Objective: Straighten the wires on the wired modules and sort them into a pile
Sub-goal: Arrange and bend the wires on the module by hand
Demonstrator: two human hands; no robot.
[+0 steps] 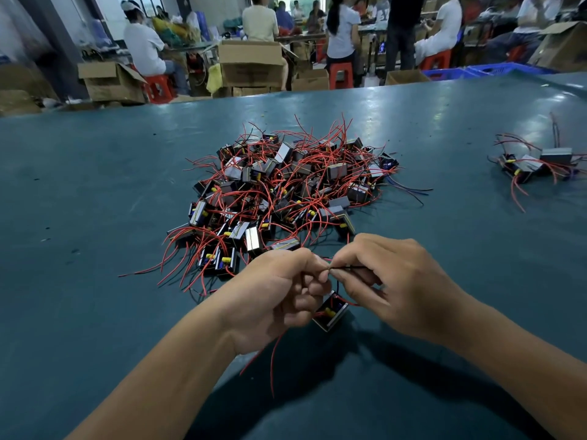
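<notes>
1. Black thin wire (347, 267): pinched at its left end between the fingertips of both hands, its long axis running roughly from 9 to 3 o'clock, the free run passing under the right hand's fingers.
2. Left hand (279, 296): fingers curled, thumb and forefinger gripping the wire end; red wires (272, 354) trail from under the palm towards 6 o'clock.
3. Right hand (394, 287): thumb and forefinger nipping the same wire just beside the left fingertips; likely the hand to draw towards 3 o'clock.
4. Small black boxed module with yellow part (330, 312): hangs between and below both hands, at 6 o'clock from the pinch.
5. Tangled heap of red-wired modules (286, 192): at 12 o'clock, near.
6. Smaller sorted pile (536, 163): at 2 o'clock, well apart, nearer the right hand.
7. Teal table surface (95, 217).
</notes>
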